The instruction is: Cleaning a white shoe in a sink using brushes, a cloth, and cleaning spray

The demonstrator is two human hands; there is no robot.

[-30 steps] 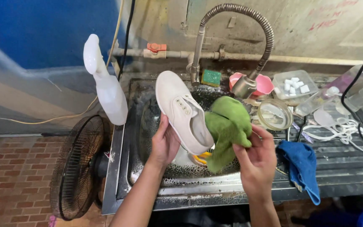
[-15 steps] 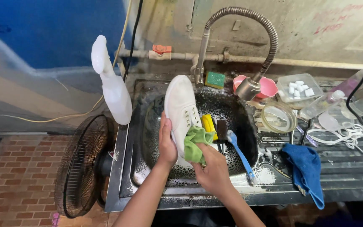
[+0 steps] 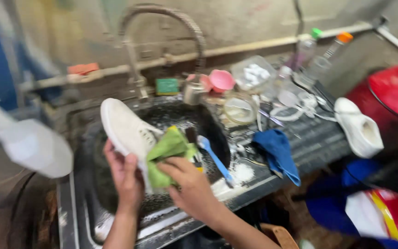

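My left hand (image 3: 124,174) grips a white canvas shoe (image 3: 125,128) by its side, holding it over the steel sink (image 3: 93,184). My right hand (image 3: 187,184) presses a green cloth (image 3: 166,154) against the shoe's laced top. A blue-handled brush (image 3: 213,157) leans on the sink's right rim, just past my right hand. The view is blurred by head motion.
A curved tap (image 3: 162,41) arches over the sink. A white spray bottle (image 3: 28,145) stands at left. On the drainboard lie a blue cloth (image 3: 278,152), a second white shoe (image 3: 359,128), pink cups (image 3: 220,80), a green sponge (image 3: 167,85), clear containers and bottles. Red and blue items sit at right.
The view has swung to the right and tilted, bringing the second shoe and red items into sight. My hands still hold the shoe and cloth, the cloth now higher on the shoe.
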